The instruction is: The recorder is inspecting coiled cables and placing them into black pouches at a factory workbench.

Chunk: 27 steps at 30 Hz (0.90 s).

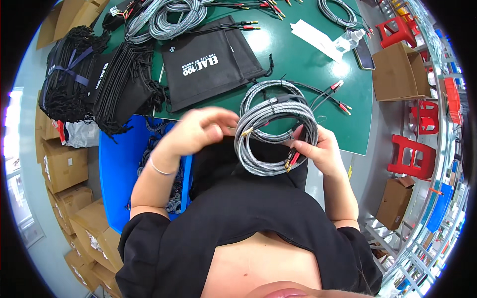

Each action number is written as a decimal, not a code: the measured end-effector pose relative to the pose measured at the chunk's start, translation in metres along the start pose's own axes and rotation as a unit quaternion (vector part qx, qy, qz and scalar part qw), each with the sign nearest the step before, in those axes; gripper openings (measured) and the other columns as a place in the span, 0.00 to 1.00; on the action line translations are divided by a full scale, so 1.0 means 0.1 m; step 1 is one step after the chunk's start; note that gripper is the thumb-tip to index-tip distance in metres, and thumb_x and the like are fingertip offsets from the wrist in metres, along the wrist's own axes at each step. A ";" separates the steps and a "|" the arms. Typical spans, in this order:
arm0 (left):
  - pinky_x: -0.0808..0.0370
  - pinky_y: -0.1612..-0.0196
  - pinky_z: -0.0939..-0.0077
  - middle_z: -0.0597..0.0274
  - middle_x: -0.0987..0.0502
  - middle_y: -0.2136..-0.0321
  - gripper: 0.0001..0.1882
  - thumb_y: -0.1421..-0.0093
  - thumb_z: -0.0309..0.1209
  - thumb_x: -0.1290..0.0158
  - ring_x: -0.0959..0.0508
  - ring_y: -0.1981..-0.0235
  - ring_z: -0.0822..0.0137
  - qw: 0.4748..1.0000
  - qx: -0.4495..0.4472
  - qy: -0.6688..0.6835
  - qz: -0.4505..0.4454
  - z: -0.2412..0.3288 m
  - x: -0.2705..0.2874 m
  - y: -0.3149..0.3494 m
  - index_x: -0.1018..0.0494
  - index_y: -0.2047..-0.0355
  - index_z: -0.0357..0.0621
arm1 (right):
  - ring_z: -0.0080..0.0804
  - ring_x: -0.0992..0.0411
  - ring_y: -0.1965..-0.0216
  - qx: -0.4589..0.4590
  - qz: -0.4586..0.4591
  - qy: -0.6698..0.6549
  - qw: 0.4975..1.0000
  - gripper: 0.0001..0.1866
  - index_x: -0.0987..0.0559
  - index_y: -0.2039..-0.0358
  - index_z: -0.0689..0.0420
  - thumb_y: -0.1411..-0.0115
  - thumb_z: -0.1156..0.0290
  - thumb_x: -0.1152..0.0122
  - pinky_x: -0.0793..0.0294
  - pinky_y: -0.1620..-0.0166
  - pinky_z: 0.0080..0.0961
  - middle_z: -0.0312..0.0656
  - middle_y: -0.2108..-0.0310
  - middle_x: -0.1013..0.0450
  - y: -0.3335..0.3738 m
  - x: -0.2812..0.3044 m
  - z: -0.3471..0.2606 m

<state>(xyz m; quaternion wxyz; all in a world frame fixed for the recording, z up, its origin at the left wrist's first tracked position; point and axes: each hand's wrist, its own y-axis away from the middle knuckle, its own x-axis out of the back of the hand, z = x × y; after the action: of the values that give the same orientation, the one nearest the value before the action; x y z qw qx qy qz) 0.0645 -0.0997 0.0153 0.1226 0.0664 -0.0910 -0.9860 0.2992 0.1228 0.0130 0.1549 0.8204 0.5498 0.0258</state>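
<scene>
Step in hand looked like tidying a grey cable coil (243,151), held over the lap at the near edge of the green table (350,131). The right hand (325,150) was clamped on its right side, thumb by the red-and-black plugs (294,160). The left hand (198,131) hung half-curled at its left edge, blurred; couldn't tell whether it gripped anything. Next move probably called for a left-hand grip keeping loops together, loose plugs tucked in.

Braided cables (278,108), matt cloth pouch (198,84), glossy tabletop (354,111)
</scene>
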 end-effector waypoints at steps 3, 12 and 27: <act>0.26 0.59 0.75 0.60 0.22 0.64 0.16 0.44 0.34 0.39 0.25 0.63 0.73 0.834 -0.060 -0.514 0.191 0.19 0.25 -0.07 0.25 0.59 0.37 | 0.16 0.30 0.68 0.007 0.021 0.026 0.999 0.08 0.23 0.64 0.61 0.43 0.74 0.34 0.29 0.62 0.18 0.31 0.71 0.26 -0.02 0.05 -0.07; 0.30 0.73 0.75 0.60 0.29 0.84 0.09 0.45 0.29 0.42 0.29 0.79 0.73 0.898 0.079 -0.433 -0.015 0.14 0.82 -0.33 0.27 0.76 0.35 | 0.18 0.29 0.70 -0.013 -0.010 0.000 1.000 0.10 0.23 0.63 0.61 0.45 0.73 0.34 0.29 0.64 0.18 0.32 0.71 0.26 -0.21 -0.16 -0.17; 0.28 0.69 0.65 0.49 0.27 0.75 0.06 0.44 0.26 0.47 0.26 0.73 0.49 0.886 -0.197 -0.364 0.207 -0.11 0.30 -0.25 0.28 0.71 0.34 | 0.15 0.32 0.70 -0.081 -0.040 0.015 0.996 0.07 0.23 0.67 0.61 0.43 0.72 0.36 0.30 0.64 0.17 0.30 0.73 0.27 -0.53 -0.32 -0.14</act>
<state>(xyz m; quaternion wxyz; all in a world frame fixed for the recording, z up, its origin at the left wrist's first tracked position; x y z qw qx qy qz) 0.0311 -0.0849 -0.0033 0.2926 -0.3431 0.0553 -0.8909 0.2367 0.1154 0.0158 0.2134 0.7822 0.5803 0.0768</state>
